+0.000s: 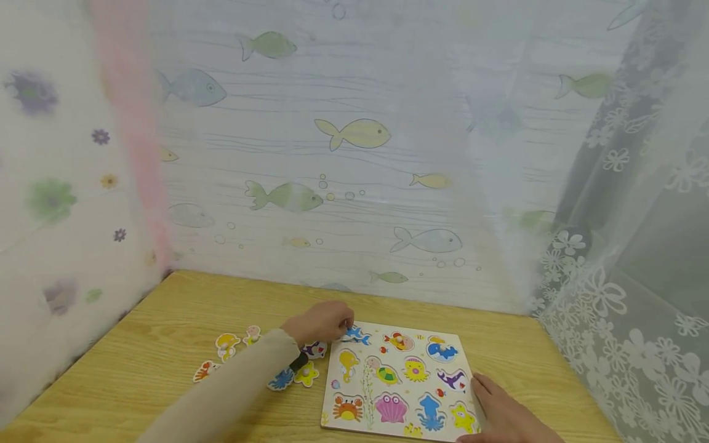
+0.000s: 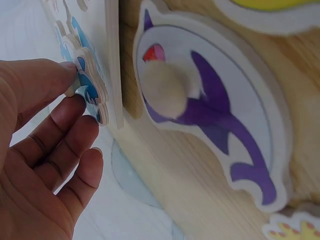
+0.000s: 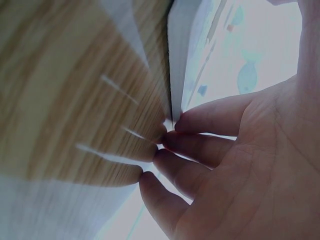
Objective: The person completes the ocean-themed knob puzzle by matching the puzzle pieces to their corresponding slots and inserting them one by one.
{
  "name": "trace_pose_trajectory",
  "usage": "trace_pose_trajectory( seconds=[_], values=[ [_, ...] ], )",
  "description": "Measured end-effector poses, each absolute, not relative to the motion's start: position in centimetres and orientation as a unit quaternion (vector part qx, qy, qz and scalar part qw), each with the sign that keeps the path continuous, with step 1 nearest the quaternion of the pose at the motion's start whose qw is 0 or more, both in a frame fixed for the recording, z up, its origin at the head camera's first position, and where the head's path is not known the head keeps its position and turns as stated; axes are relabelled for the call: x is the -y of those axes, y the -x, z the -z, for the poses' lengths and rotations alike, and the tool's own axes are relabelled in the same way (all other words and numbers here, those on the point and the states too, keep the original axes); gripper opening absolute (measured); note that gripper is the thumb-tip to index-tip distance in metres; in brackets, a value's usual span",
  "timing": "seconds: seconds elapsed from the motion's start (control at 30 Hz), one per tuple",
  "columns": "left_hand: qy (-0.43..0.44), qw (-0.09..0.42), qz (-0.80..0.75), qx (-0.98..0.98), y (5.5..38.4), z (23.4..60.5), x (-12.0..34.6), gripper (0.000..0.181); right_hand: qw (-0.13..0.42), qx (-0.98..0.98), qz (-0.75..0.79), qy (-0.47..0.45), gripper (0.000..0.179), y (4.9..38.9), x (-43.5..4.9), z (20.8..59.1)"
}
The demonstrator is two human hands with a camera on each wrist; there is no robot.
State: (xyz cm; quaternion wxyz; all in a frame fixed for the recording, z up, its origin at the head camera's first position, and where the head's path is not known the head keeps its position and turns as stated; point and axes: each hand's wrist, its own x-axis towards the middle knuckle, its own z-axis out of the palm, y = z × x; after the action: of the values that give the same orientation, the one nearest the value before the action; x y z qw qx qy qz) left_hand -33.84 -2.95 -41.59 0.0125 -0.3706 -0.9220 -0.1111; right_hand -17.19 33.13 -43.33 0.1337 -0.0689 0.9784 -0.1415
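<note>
Left hand (image 1: pixel 320 322): we're pinching a blue-printed piece (image 2: pixel 89 86) at the puzzle board (image 1: pixel 414 403) | right hand (image 1: pixel 511 416): we're resting relaxed fingers against its edge

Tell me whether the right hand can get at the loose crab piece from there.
Probably not directly: the right hand touches the right edge of the puzzle board, and that board and the left forearm lie between it and the loose crab piece.
</note>
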Motion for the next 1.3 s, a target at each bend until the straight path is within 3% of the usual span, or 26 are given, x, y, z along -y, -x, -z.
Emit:
trace_pose_trajectory(
  seconds=[1.3],
  values=[
    [0.369,-0.006,0.085,0.925,34.3,41.9,0.5,0.01,0.126,-0.979,0.137,0.082,0.115,17.3,-33.3,43.5]
  ],
)
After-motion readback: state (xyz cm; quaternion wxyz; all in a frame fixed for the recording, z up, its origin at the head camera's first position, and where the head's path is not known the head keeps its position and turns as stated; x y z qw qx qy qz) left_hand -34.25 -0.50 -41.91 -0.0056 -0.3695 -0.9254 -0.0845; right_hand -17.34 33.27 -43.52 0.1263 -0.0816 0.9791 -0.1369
